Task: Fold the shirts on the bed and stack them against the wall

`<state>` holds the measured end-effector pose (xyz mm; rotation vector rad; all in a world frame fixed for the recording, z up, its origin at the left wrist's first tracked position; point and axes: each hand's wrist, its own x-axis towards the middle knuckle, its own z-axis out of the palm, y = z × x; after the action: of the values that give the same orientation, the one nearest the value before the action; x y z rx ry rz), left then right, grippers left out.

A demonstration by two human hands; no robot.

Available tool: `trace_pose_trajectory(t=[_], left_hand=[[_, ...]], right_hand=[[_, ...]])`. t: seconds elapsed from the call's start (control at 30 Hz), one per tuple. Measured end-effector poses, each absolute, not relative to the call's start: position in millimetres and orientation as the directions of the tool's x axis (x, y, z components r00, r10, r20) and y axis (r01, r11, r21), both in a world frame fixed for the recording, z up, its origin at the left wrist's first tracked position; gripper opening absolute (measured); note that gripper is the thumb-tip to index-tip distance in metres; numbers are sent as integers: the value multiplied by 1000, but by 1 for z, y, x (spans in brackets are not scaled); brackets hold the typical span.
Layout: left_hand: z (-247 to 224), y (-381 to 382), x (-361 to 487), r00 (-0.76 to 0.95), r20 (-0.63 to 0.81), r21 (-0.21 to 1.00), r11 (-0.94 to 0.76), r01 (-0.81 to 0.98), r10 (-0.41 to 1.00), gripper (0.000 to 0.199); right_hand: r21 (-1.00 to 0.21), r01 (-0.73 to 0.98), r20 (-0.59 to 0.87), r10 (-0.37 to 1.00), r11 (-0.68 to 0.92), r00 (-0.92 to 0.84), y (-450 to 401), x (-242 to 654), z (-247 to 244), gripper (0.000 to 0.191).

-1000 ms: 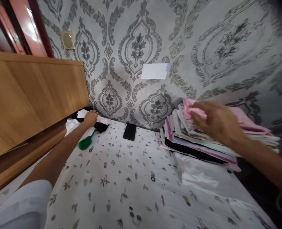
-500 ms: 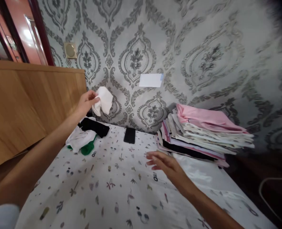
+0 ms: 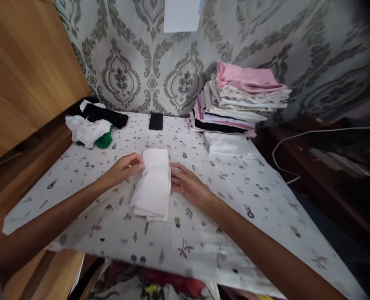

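A folded white cloth [image 3: 153,183] lies lengthwise on the patterned white sheet [image 3: 203,233], in front of me. At its upper left edge is my left hand [image 3: 127,166], thumb and fingers pinched together at the cloth's edge. My right hand [image 3: 186,181] rests along the cloth's right edge, fingers slightly bent and apart, touching its side. Whether the right fingers grip any fabric cannot be made out; they look loose.
Loose white, black and green clothes [image 3: 89,127] lie at the back left. A black phone [image 3: 156,121] lies near the wall. A tall stack of folded clothes [image 3: 231,104] stands back right, behind a folded white cloth [image 3: 225,143]. A wooden cabinet [image 3: 31,62] borders the left.
The view has tilted down. My left hand has brought the white cloth from near the wall down onto the sheet, and my right hand has moved in to its right side.
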<state>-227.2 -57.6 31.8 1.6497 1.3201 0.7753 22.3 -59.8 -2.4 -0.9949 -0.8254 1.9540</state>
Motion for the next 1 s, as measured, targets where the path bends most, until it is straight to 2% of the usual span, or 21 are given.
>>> trace_pose_trajectory(t=[0.07,0.17,0.23,0.3,0.37,0.47,0.53,0.57,0.67,0.73,0.8,0.87,0.93,1.0], left_hand=[[33,-70,-211,304,-1,845,-162,510,953,28],[35,-85,-184,375,18,651,-296,699,927,30],[35,-87,-170,371,-15,500,-315,807,929,25],[35,-84,-166,352,-41,449,-298,843,935,17],[37,-79,-173,333,-106,571,-216,792,937,15],[46,-75,-209,269,-284,838,102,536,920,22],[52,-76,-245,211,-384,869,274,412,899,29],[55,-77,-266,179,-413,850,308,427,893,30],[57,-80,-320,34,-411,653,268,708,911,25],[55,-82,-338,-39,-280,528,187,828,959,24],[54,-83,-335,-8,-115,514,67,855,993,26],[52,-86,-314,100,-46,517,-61,854,994,30],[49,-90,-286,187,-101,456,-122,881,977,34],[44,-94,-264,201,-188,335,-130,933,961,37]], right_hand=[[-826,-367,-301,884,-429,-356,-70,23,-6,52],[-854,-357,-263,906,-379,-333,-78,18,-8,49],[-872,-345,-240,918,-346,-316,-80,13,-11,46],[-895,-328,-212,935,-302,-284,-80,10,-15,44],[-926,-272,-199,949,-263,-244,-78,8,-20,42],[-971,-93,-202,962,-222,-184,-74,9,-27,37],[-983,108,-163,972,-146,-171,-72,11,-27,34],[-969,236,-111,979,-70,-168,-72,12,-25,32],[-790,568,127,968,231,-218,-75,9,-13,26],[-638,658,217,913,400,-345,-80,-1,-2,26],[-507,675,155,828,535,-540,-85,-17,8,24],[-379,678,11,735,630,-677,-89,-32,15,21],[-285,694,-95,701,661,-706,-90,-43,20,20],[-269,723,-125,722,636,-681,-90,-44,23,16]])
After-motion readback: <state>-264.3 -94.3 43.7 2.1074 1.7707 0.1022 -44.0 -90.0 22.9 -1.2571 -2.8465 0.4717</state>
